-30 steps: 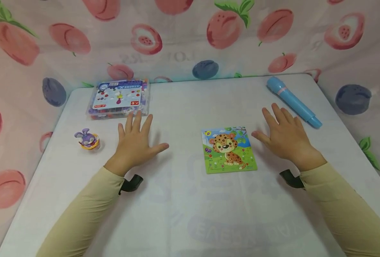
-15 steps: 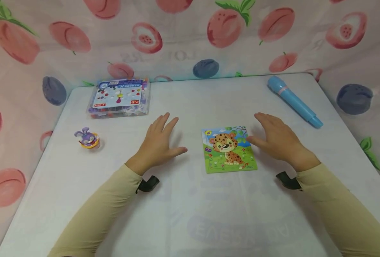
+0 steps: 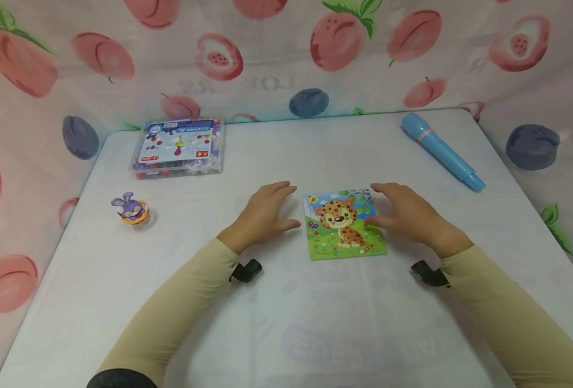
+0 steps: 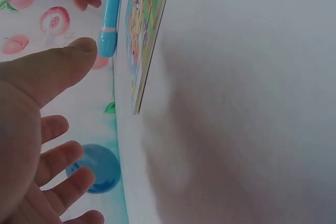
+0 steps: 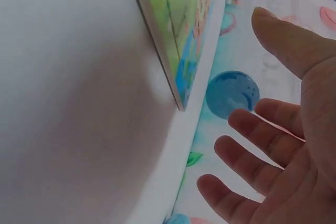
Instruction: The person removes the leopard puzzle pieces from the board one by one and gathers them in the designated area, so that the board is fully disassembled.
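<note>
A square picture board with a cartoon leopard (image 3: 340, 231) lies flat on the white table. Its thin edge shows in both wrist views. My left hand (image 3: 263, 214) hovers just left of the board, thumb and fingers spread apart and holding nothing. On the other side, my right hand (image 3: 410, 218) is over the board's right edge, its thumb overlapping the picture in the head view. In the right wrist view the fingers (image 5: 252, 171) are extended, with nothing between them and the thumb.
A clear plastic case of small colourful parts (image 3: 177, 148) sits at the back left. In front of it stands a purple rabbit figure in a yellow-rimmed cup (image 3: 133, 209). A blue toy microphone (image 3: 442, 151) lies at the back right. Fruit-print cloth (image 3: 267, 59) hangs behind the table.
My left hand has moved right, from near the plastic case to beside the leopard board. My right hand has shifted slightly left to the board's edge. Both hands have turned inward.
</note>
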Motion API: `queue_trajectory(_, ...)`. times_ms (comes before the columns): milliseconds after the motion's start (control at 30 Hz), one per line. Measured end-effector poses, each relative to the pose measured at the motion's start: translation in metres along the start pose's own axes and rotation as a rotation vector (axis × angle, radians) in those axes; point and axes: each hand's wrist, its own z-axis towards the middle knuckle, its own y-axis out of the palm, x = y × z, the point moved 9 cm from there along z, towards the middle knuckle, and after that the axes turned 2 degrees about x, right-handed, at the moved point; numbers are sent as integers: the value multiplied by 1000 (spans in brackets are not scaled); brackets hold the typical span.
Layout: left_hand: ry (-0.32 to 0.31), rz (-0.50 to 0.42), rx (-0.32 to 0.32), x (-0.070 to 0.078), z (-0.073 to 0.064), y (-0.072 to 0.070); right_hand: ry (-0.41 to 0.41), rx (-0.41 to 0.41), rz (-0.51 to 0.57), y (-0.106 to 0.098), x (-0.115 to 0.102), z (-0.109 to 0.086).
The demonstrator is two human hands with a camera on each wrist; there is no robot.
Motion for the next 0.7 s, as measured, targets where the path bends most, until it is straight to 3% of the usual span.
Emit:
queue_trajectory(333,-11,-23,-64,9,21,21,-15,-66,11,18,-3,5)
queue_trajectory(700,-61,-28,-107,15,35,36,-61,-92,9,27,-4,6)
